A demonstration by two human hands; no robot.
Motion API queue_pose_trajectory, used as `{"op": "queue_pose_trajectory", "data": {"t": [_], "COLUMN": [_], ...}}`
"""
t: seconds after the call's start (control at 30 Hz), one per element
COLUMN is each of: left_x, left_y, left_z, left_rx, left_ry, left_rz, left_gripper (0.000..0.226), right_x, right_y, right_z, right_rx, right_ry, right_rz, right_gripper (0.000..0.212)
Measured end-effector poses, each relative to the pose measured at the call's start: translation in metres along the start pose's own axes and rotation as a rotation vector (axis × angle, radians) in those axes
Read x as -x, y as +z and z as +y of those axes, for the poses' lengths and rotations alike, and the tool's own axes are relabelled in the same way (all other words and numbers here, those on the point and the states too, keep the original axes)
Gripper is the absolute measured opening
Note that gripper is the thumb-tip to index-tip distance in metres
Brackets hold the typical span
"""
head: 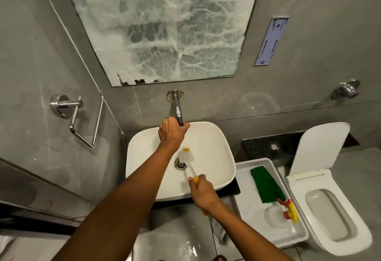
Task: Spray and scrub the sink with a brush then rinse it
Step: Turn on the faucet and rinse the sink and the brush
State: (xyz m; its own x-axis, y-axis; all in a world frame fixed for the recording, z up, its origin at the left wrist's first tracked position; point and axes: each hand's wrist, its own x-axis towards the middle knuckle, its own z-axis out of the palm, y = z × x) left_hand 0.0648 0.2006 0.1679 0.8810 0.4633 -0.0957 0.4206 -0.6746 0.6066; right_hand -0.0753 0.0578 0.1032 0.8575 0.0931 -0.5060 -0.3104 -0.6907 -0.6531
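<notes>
Left hand [172,131] grips tap [177,109]; tray [250,209], toilet [334,205] beside sink [212,143].

dim even light, wide-angle bending at edges, glare on wet floor [185,246]

A dark stone worktop [257,147] runs along the grey wall. On it stands a white sink [216,157], a basin with rounded corners, on the left part. Just beside the sink, to the right, a white tray [245,209] lies on the worktop, and its front end reaches out past the worktop edge
</notes>
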Motion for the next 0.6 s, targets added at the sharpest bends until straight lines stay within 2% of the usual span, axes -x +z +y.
{"op": "queue_pose_trajectory", "data": {"t": [0.27, 0.4, 0.5, 0.6], "left_x": [-0.026, -0.034, -0.041, -0.048], "left_y": [-0.022, -0.033, -0.036, -0.038], "left_z": [-0.006, -0.025, -0.035, -0.04], "left_rx": [-0.114, -0.052, 0.009, 0.027], "left_ry": [0.115, 0.247, 0.27, 0.264], "left_rz": [-0.266, -0.379, -0.433, -0.476], "left_gripper": [0.034, 0.031, 0.029, 0.044], "right_x": [0.005, 0.005, 0.004, 0.004], "right_y": [0.004, 0.011, 0.015, 0.019], "right_z": [-0.007, -0.007, -0.007, -0.006], "right_rx": [-0.023, -0.06, -0.081, -0.1], "right_ry": [0.004, 0.014, 0.023, 0.031], "right_rz": [0.0, -0.016, -0.019, -0.009], "right_gripper": [0.045, 0.046, 0.046, 0.046]}}
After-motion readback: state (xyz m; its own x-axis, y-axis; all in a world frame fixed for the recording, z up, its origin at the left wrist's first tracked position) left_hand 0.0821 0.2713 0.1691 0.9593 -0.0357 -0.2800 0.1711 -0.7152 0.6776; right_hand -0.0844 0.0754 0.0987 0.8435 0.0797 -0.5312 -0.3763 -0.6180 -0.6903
